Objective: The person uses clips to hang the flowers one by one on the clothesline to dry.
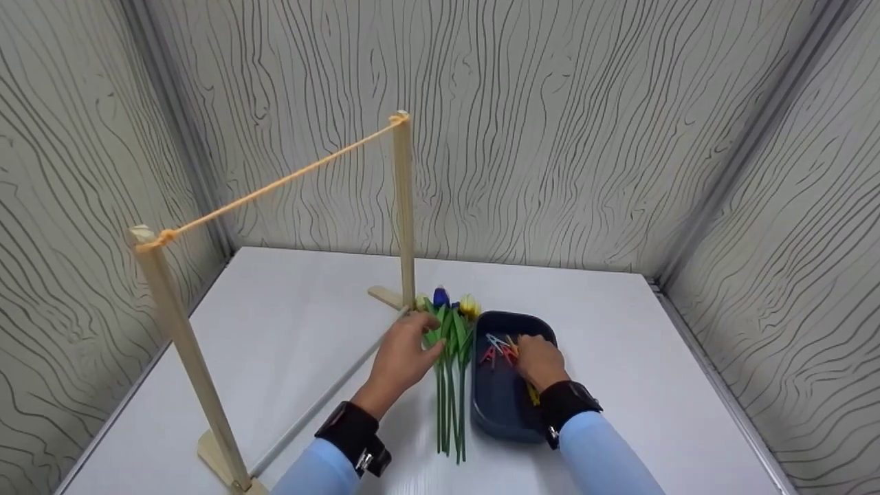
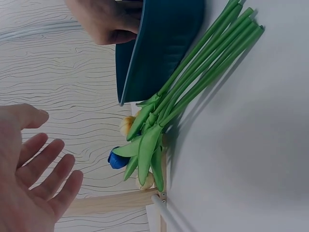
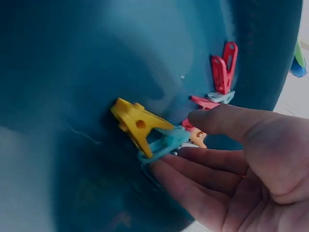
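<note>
The right hand (image 1: 541, 363) is down inside the dark blue tub (image 1: 498, 405), its walls all around. Its fingers are by the little clips (image 3: 129, 116) at the far end; I cannot tell if they grip one. The left hand (image 1: 405, 350) is loose, holding nothing, near the flowers (image 1: 459, 331), which lie left of the tub. Farther left stands a wooden frame (image 1: 405, 206) with orange string (image 1: 289, 177).
</note>
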Action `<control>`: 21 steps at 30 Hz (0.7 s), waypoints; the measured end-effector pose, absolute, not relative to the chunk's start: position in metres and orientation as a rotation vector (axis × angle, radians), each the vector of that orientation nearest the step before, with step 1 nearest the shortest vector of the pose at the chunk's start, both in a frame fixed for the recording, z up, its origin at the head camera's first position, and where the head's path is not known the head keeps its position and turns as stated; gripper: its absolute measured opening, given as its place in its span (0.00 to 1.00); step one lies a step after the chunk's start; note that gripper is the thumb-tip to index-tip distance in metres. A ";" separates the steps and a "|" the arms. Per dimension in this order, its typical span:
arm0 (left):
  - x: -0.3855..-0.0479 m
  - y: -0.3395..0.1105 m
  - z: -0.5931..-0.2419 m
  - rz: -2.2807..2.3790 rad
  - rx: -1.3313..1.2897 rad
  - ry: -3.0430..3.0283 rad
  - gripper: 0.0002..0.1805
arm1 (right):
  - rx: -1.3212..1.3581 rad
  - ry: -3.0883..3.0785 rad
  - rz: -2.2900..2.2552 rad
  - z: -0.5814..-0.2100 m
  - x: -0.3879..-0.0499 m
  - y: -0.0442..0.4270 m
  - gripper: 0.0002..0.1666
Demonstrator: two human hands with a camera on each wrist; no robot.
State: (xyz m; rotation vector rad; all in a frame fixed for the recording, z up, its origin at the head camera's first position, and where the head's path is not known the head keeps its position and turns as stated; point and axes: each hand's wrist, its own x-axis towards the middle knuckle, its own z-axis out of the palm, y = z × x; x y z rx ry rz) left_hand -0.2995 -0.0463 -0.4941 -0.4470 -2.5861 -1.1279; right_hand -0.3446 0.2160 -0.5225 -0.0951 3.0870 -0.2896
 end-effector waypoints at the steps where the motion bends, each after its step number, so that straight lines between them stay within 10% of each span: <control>1: -0.299 -0.046 -0.495 -1.129 -0.451 -2.587 0.14 | -0.098 3.098 -0.287 -0.524 -0.344 0.216 0.16; 21: -0.297 -0.040 -0.496 -1.185 -0.452 -2.648 0.15 | -0.100 3.170 -0.387 -0.525 -0.349 0.227 0.10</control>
